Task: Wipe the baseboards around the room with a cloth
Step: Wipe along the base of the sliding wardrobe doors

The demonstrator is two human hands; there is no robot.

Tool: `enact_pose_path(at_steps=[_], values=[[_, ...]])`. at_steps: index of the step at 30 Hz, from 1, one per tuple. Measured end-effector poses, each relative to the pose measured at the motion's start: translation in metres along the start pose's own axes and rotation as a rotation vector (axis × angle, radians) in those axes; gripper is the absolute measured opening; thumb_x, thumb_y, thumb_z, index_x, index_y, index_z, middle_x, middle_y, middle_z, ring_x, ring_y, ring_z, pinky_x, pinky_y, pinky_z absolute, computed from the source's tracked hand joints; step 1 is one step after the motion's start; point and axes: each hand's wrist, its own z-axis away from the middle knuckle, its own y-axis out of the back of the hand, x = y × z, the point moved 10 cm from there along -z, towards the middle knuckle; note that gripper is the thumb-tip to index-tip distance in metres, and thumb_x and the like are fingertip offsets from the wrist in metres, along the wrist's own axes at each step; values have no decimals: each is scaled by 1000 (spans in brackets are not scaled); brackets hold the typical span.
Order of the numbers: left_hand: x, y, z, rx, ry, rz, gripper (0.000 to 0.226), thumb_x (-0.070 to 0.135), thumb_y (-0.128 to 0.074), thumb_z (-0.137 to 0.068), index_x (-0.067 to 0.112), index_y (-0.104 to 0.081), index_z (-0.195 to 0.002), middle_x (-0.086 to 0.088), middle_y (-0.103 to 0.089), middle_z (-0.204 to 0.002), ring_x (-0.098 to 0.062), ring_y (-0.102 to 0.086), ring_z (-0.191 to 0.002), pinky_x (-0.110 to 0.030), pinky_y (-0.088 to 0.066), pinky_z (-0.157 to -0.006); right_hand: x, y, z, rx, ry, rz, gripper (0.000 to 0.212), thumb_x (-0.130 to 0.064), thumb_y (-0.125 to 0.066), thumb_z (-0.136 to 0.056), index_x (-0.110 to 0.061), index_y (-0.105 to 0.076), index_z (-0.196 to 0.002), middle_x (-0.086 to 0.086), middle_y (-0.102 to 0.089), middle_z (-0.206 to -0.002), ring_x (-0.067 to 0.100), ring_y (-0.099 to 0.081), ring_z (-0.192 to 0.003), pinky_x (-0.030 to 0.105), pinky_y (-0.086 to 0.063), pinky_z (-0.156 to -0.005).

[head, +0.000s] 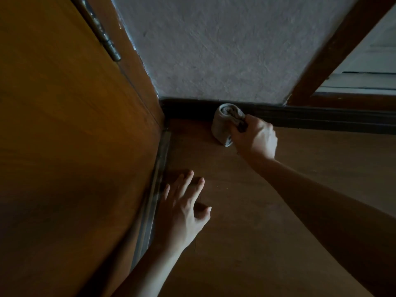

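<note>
A dark baseboard (310,118) runs along the foot of a rough grey wall (225,50). My right hand (255,138) grips a bunched grey cloth (225,123) and holds it against the baseboard, a little right of the corner. My left hand (184,211) rests flat on the brown wooden floor (246,221) with fingers spread, close to the door's lower edge, holding nothing.
An orange-brown wooden door (70,136) with a metal hinge (100,31) fills the left side, with a metal strip (156,179) along its bottom. A dark wooden frame post (334,50) rises at the right, with a pale area beyond it. The light is dim.
</note>
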Motion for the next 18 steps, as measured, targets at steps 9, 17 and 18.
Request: enact_pose_path(at_steps=[9,17,18], values=[[3,5,-2,-14,-26,-11,71,65,-46,-85,30,-51,-147,0,-38,-160,-20,-35,-145,-53,-42,-110,83,58,0,103,-145,-4,37,-53,-66,-86,-17,-65,-82,1,-64,-77,26,-59,-69,32,-43,-63],[7,7,-3,-34,-27,4,72,56,-66,-81,28,-53,-146,-2,-40,-159,-23,-39,-143,-54,-46,-107,66,44,-3,39,-69,-40,38,-55,-65,-88,-18,-65,-82,-4,-62,-76,18,-55,-66,28,-40,-61],[7,7,-3,-35,-27,6,73,55,-70,-80,27,-53,-146,-2,-40,-159,-23,-39,-143,-54,-46,-107,62,41,-4,21,-57,-37,36,-54,-65,-88,-18,-66,-84,-4,-64,-78,18,-56,-67,29,-41,-61]])
